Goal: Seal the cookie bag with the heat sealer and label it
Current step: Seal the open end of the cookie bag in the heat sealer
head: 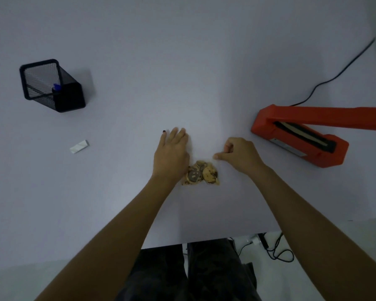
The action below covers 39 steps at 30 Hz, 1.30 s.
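While the cookie bag (201, 173) lies on the counter (117, 203) between both hands, the left hand (172, 153) presses flat with spread fingers and the right hand (240, 155) pinches, apparently smoothing its mouth. Next, it must reach the open heat sealer (300, 137) farther right.

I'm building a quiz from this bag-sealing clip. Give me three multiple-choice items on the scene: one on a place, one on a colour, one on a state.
1. Where does the heat sealer sit relative to the cookies?
A. the person's right
B. the person's left
C. directly behind them

2. What colour is the sealer's body?
A. blue
B. orange-red
C. green

3. How is the sealer's arm?
A. raised open
C. pressed shut
B. removed

Answers: 1 A, it lies beyond the right hand. 2 B, its casing is orange-red. 3 A, the arm is lifted off the base, exposing the sealing strip.
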Motion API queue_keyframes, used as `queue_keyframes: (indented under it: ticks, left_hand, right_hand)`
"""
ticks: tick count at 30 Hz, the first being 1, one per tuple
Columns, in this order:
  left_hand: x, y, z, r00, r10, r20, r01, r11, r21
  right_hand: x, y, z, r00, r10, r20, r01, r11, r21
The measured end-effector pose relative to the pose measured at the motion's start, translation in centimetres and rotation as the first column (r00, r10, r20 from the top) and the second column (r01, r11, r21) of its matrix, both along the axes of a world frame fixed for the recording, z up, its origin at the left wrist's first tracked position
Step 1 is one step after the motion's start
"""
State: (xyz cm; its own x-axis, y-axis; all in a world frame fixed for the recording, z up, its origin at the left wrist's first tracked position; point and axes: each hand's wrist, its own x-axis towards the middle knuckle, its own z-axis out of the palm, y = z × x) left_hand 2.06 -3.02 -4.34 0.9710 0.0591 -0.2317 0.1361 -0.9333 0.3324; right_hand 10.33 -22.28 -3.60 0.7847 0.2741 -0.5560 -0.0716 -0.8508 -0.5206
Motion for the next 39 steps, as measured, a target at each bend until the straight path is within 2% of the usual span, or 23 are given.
queue_keyframes:
  ticks: [3, 5, 10, 13, 20, 22, 24, 26, 28, 32, 36, 39]
  left_hand:
    - [0.7, -2.0, 0.3, 0.991, 0.133, -0.018, -0.132, 0.991, 0.035]
    - [0.8, -2.8, 0.1, 0.991, 0.128, -0.042, -0.125, 0.990, 0.067]
    - [0.2, -0.8, -0.5, 0.999, 0.032, 0.003, -0.033, 0.999, 0.026]
    - [-0.3, 1.3, -0.7, 0.995, -0.102, 0.016, 0.101, 0.994, 0.036]
    - [-0.1, 4.5, -2.0, 0.960, -0.272, -0.059, 0.275, 0.959, 0.061]
    - [0.0, 4.6, -2.3, 0.959, -0.274, -0.068, 0.278, 0.959, 0.057]
    - [0.0, 4.6, -2.4, 0.962, -0.267, -0.061, 0.270, 0.961, 0.054]
    - [-0.1, 4.7, -2.4, 0.963, -0.262, -0.057, 0.264, 0.964, 0.032]
    - [-0.3, 4.8, -2.4, 0.965, -0.257, -0.045, 0.258, 0.966, 0.018]
    - [-0.7, 5.1, -2.7, 0.965, -0.259, -0.041, 0.260, 0.966, 0.009]
    - [-0.7, 5.2, -3.2, 0.963, -0.267, -0.037, 0.268, 0.963, 0.016]
    - [-0.7, 5.2, -3.3, 0.961, -0.276, -0.034, 0.277, 0.960, 0.035]
  right_hand:
    - [-0.1, 0.1, 0.0, 1.000, -0.001, 0.002, 0.001, 1.000, -0.008]
    - [-0.2, 0.1, -0.1, 1.000, -0.007, 0.003, 0.007, 1.000, -0.020]
    - [-0.3, -0.3, 0.1, 1.000, -0.010, 0.010, 0.011, 1.000, -0.020]
    - [-0.4, -0.3, 0.0, 1.000, -0.018, 0.010, 0.019, 1.000, -0.011]
    - [-0.5, 0.3, 0.6, 0.998, -0.051, -0.020, 0.050, 0.998, -0.050]
    - [-0.9, 1.4, 1.2, 0.989, 0.041, 0.139, -0.022, 0.990, -0.139]
    - [-1.5, 2.9, 1.4, 0.906, 0.186, 0.381, -0.134, 0.978, -0.158]
    - [-1.9, 4.3, 0.8, 0.834, 0.300, 0.462, -0.286, 0.953, -0.103]
    - [-1.7, 5.1, -0.3, 0.776, 0.452, 0.440, -0.448, 0.886, -0.120]
    - [-0.4, 4.9, -2.4, 0.607, 0.721, 0.333, -0.648, 0.692, -0.317]
    - [0.9, 3.4, -2.4, 0.508, 0.815, 0.279, -0.682, 0.578, -0.447]
    - [1.6, 2.2, -2.1, 0.522, 0.816, 0.249, -0.658, 0.571, -0.490]
